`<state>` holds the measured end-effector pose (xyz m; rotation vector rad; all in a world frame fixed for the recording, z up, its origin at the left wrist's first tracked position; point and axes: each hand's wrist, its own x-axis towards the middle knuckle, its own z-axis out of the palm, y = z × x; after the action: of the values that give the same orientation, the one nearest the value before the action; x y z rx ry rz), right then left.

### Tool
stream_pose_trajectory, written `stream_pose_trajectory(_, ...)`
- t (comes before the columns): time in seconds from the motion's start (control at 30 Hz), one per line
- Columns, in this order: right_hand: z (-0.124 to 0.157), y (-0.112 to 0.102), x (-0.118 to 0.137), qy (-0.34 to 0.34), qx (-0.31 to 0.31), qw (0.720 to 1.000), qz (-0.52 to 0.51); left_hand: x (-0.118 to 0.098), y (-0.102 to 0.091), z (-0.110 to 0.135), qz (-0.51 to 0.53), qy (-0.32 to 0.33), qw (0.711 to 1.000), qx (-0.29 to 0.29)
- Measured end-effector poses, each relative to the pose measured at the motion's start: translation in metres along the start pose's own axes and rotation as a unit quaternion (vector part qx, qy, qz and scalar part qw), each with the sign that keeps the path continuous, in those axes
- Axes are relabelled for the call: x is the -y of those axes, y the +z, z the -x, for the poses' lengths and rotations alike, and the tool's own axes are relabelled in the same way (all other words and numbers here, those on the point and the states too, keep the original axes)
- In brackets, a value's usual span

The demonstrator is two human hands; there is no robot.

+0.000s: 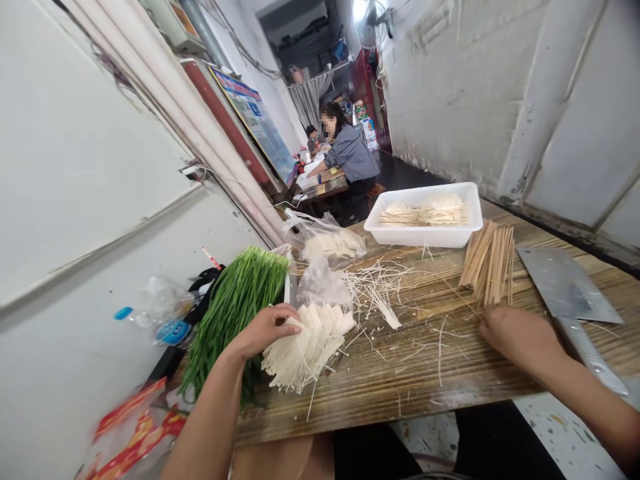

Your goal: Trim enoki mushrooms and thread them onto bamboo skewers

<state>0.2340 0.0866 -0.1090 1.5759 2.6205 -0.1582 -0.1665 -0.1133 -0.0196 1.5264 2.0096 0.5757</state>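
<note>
My left hand (267, 328) is at the left end of a fanned row of flat enoki mushroom bunches (320, 340), thumb and fingers pinching the end bunch. On the right, my right hand (517, 335) is closed just below a pile of bamboo skewers (490, 257). A thin skewer (463, 297) appears to run up and left from its fingers, though the grip itself is hidden. Loose enoki strands (377, 287) lie scattered between both hands.
A white tub (425, 233) holds skewered enoki at the back. A cleaver (570, 283) lies at right. Green chives (240, 293) are heaped at left, beside a plastic bag (330, 243) of pale pieces. Farther off, a person (353, 153) sits at another table.
</note>
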Motion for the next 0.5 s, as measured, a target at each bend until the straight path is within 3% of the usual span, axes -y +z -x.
stream_pose_trajectory(0.13, 0.006, -0.004, -0.007, -0.011, -0.029, 0.999, -0.023, -0.003, -0.009, 0.013, 0.059, 0.010, 0.998, -0.007)
stream_pose_trajectory(0.27, 0.009, -0.005, -0.014, -0.007, -0.095, 0.986, -0.134, -0.011, -0.019, 0.027, 0.196, 0.009, 0.979, -0.056)
stream_pose_trajectory(0.5, 0.009, 0.008, -0.007, -0.078, -0.136, 0.914, -0.374, -0.047, -0.034, 0.021, 0.318, 0.045, 0.925, -0.201)
